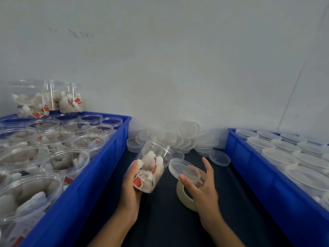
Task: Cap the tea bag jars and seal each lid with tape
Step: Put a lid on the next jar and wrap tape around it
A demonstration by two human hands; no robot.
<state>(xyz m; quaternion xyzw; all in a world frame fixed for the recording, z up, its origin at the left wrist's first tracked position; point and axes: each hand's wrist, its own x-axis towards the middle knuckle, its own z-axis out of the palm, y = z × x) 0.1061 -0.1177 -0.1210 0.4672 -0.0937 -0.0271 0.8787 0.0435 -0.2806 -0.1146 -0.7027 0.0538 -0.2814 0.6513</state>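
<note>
A plain pale wall fills the upper half of the frame, and below it a dark work surface (160, 220) runs down the middle between 2 blue crates.

At lower centre the left hand (130, 186) grips the lower body of a clear jar (153, 164), fingers wrapped round it and thumb up its side. The jar is tilted, open mouth pointing up and to the right, with tea bags bearing red tags settled toward its base. Just right of it the right hand (201, 182) pinches a clear lid (184, 169) by the rim between thumb and fingers, the other fingers spread. Lid and jar mouth are near but apart.

The step in hand looks like capping this jar. It would go best if the jar were brought upright first, so no bag sits across the rim, and the lid were laid flat on the mouth before turning or pressing; a tilted start could seat it crooked. The tape roll (185, 196) lies on the surface directly under the right hand, handy for sealing.

Behind, at centre, a loose heap of lids (179, 138) rests against the wall. The left crate (99, 166) holds many open jars with tea bags inside, with more filled jars stacked at upper left. The right crate (249, 168) holds jars that appear already capped.
</note>
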